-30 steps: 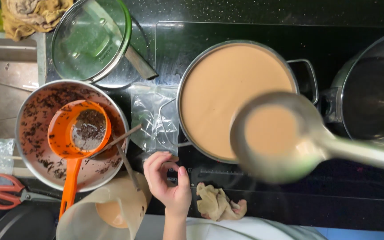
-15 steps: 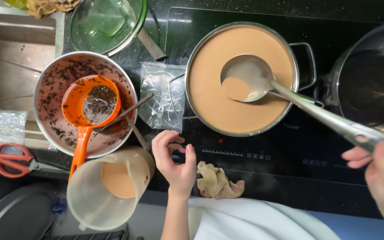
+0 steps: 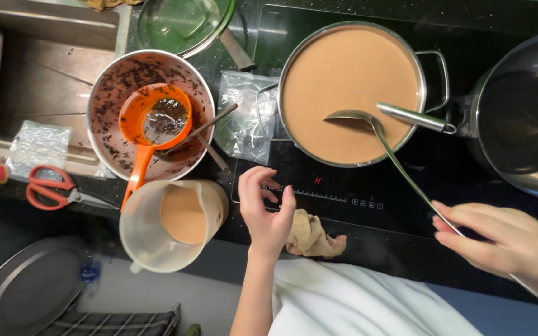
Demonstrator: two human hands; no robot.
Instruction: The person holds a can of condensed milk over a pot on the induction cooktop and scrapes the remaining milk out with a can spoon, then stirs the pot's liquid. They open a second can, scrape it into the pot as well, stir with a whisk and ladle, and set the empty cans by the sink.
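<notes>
From the head camera, the right hand (image 3: 505, 246) was closed around the long thin handle of a metal ladle (image 3: 368, 127), fingers pinching it low on the right, while the ladle's bowl dipped into the light brown milky liquid that filled the steel pot (image 3: 351, 93) on the black cooktop (image 3: 356, 199). The left hand (image 3: 266, 208) hovered over the front edge of the cooktop, just beside its touch controls, with the fingers loosely curled and a little apart, gripping nothing. A crumpled beige cloth (image 3: 312, 236) lay just right of that hand on the counter edge. To the left of the hand stood a pale plastic jug (image 3: 169, 227) partly filled with the same brown liquid. Behind the jug sat a metal bowl (image 3: 151, 112) speckled inside with dark tea leaves, and an orange strainer (image 3: 154, 124) rested in it with its handle pointing down toward the jug. A clear plastic bag (image 3: 244, 118) lay between the bowl and the pot. A glass lid (image 3: 182, 25) lay at the top, and a large dark empty pot (image 3: 524, 118) stood at the far right. Red-handled scissors (image 3: 57, 190) lay at the left, and a round grey tray (image 3: 26, 286) showed in the lower left corner.
</notes>
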